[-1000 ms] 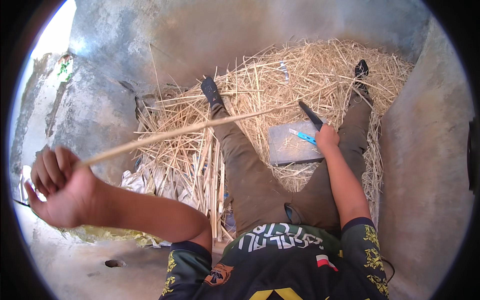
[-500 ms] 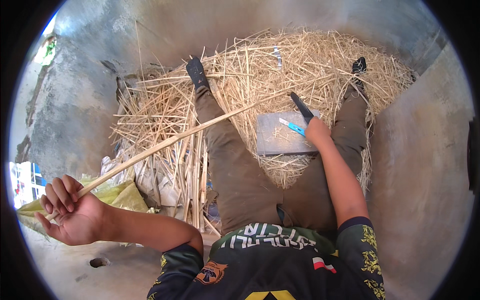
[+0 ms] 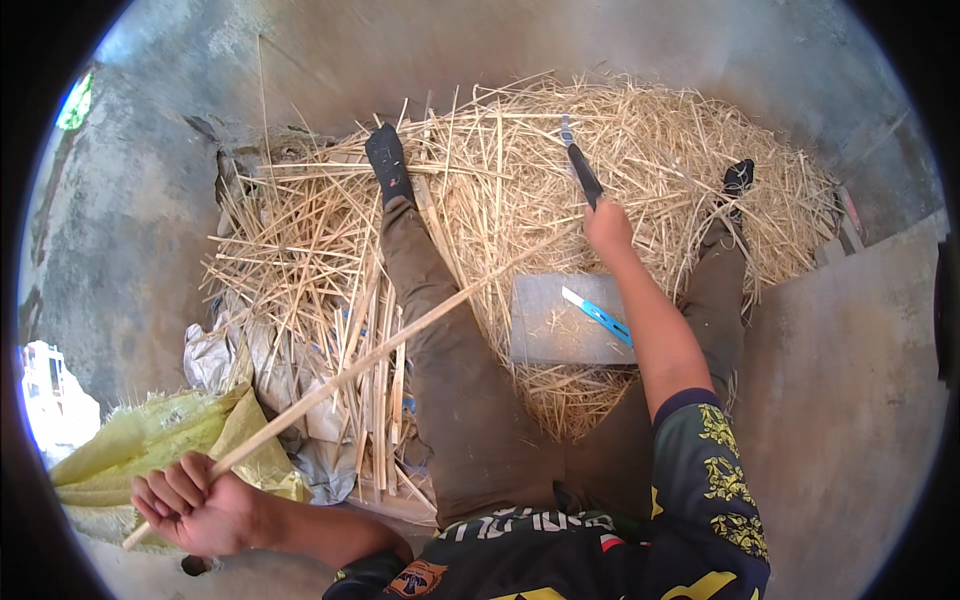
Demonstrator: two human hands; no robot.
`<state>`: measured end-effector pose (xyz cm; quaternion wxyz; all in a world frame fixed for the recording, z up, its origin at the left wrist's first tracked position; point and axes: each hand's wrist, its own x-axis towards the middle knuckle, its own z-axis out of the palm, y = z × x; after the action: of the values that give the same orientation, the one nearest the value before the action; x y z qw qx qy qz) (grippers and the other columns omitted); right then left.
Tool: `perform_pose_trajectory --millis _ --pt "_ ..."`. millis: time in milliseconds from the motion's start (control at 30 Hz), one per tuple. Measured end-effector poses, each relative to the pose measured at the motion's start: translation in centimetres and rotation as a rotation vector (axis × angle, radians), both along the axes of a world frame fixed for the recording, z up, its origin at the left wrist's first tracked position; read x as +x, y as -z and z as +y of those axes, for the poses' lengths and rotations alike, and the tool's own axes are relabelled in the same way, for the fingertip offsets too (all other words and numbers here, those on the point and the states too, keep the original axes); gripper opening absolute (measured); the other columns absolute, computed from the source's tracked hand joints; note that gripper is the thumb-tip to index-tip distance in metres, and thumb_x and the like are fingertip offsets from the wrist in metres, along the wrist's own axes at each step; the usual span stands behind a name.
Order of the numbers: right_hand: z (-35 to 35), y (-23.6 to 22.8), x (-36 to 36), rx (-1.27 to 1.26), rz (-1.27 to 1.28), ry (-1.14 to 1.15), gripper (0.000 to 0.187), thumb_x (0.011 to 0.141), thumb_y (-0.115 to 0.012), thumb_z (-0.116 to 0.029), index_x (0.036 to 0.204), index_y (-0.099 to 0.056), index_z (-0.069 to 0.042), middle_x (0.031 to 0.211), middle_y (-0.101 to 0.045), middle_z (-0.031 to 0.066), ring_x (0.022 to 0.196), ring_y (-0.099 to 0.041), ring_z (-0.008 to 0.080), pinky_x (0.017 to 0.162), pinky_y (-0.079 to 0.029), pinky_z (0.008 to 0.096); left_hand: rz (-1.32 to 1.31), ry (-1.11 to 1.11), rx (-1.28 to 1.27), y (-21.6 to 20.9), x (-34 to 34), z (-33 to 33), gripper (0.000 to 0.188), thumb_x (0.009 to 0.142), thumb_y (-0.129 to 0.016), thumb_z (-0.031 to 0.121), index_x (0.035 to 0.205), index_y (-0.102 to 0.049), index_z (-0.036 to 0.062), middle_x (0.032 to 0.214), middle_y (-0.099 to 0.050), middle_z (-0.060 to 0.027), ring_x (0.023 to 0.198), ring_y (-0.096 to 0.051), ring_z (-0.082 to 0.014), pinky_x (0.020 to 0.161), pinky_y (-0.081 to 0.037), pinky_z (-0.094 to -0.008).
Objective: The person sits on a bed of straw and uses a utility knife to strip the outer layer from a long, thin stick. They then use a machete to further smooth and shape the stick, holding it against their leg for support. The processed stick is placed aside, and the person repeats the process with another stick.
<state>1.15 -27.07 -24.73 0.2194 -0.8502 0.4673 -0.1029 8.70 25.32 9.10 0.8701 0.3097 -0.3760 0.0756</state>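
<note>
My left hand [image 3: 205,505] is wrapped round the thick end of a long pale bamboo strip [image 3: 385,345]. The strip slants up to the right across my left thigh, and its thin end reaches close to my right hand. My right hand [image 3: 608,230] grips a knife with a dark blade [image 3: 583,175], its tip pointing away from me over the shavings; the handle is hidden in my fist. Whether the blade touches the strip, I cannot tell. A light blue utility knife [image 3: 597,315] lies on a flat grey block [image 3: 532,335] between my legs, partly behind my right forearm.
Curly pale shavings [image 3: 660,150] heap up between and beyond my feet. Split strips [image 3: 300,230] lie on the left, with a yellow-green sack [image 3: 160,440] near my left hand. A small striped piece [image 3: 566,128] rests on the shavings. Concrete walls [image 3: 480,45] surround the spot.
My right hand with the knife has moved up and away from the grey block. My left hand, which had looser fingers, has closed round the strip and sits lower and farther right in view.
</note>
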Motion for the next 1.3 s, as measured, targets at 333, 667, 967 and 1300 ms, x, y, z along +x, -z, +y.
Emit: perform_pose_trajectory --millis 333,667,967,1300 --pt "3.3 2.9 -2.9 -0.025 -0.043 0.031 0.031 0.097 -0.058 -0.028 0.112 -0.063 -0.001 0.088 -0.069 0.0215 0.082 -0.070 0.0396 0.072 -0.057 0.0505 -0.031 -0.021 0.008 -0.6 0.8 -1.2 0.036 0.103 -0.042 0.017 0.069 -0.031 0.0166 0.053 -0.024 0.0064 0.041 -0.015 -0.0069 0.046 -0.019 -0.0260" --pt "1.0 -0.6 -2.9 -0.260 -0.120 0.054 0.031 0.092 -0.064 -0.026 0.116 -0.068 -0.006 0.089 -0.069 0.0163 0.077 -0.071 0.0354 0.066 -0.057 0.0479 -0.013 -0.055 -0.001 -1.0 0.6 -1.7 0.037 0.102 -0.043 0.016 0.068 -0.030 0.0170 0.053 -0.025 0.0069 0.040 -0.014 -0.0063 0.044 -0.016 -0.0259" --pt "-7.5 -3.2 -2.9 0.102 -0.073 0.098 0.039 0.084 -0.074 -0.028 0.121 -0.072 -0.014 0.106 -0.073 0.0148 0.096 -0.071 0.0311 0.085 -0.055 0.0427 0.002 -0.076 0.004 -1.1 0.5 -2.1 0.036 0.100 -0.045 0.015 0.067 -0.030 0.0176 0.051 -0.022 0.0080 0.040 -0.014 -0.0060 0.045 -0.016 -0.0257" --pt "-12.4 -0.2 -2.0 0.166 0.097 0.097 0.036 0.089 -0.073 -0.026 0.125 -0.071 -0.020 0.102 -0.072 0.0101 0.103 -0.067 0.0276 0.094 -0.050 0.0396 -0.012 -0.016 0.020 -1.9 0.5 -2.9 0.036 0.098 -0.045 0.012 0.065 -0.029 0.0172 0.054 -0.023 0.0066 0.042 -0.017 -0.0072 0.047 -0.018 -0.0268"
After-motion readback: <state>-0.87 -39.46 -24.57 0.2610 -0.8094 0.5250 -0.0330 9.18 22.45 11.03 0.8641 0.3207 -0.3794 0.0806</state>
